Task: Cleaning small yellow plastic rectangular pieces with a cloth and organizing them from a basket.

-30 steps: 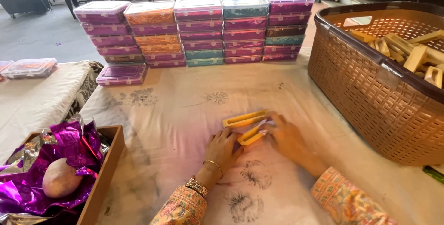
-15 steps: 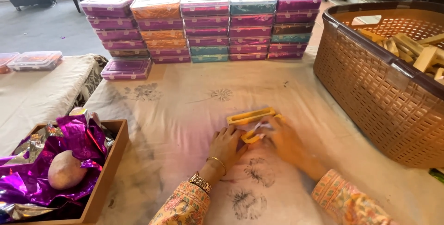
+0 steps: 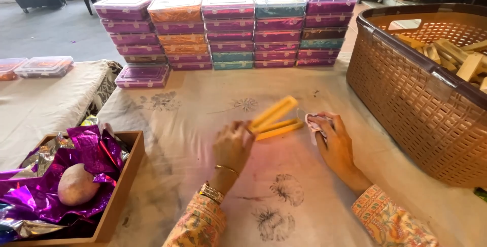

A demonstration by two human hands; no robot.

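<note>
Head camera looks down on a cloth-covered counter (image 3: 203, 120) printed with faint flower motifs, which carries everything within arm's reach of the person. At the right edge of the frame stands a large brown woven plastic basket (image 3: 406, 89), open-topped and holding pale wooden blocks (image 3: 456, 59), set close enough to be reached without stretching. Along the top of the frame, stacked clear-lidded plastic boxes in purple, orange and teal (image 3: 228, 28) form neat columns, lids flat so that they bear one another. At lower left a shallow wooden tray (image 3: 124, 176) keeps crumpled purple foil (image 3: 86, 160) and a rounded tan lump (image 3: 77, 184) from spreading. In the middle of the frame lie the long yellow-orange sticks (image 3: 276, 120), one tilted up off the cloth, the other flat. The left hand (image 3: 232, 145) has its fingers closed on the near ends of the sticks, pinching them so that they stay together. The right hand (image 3: 332, 140), just beside the sticks' far end, is curled shut on a small pale scrap of wrapping (image 3: 314, 122).
</note>
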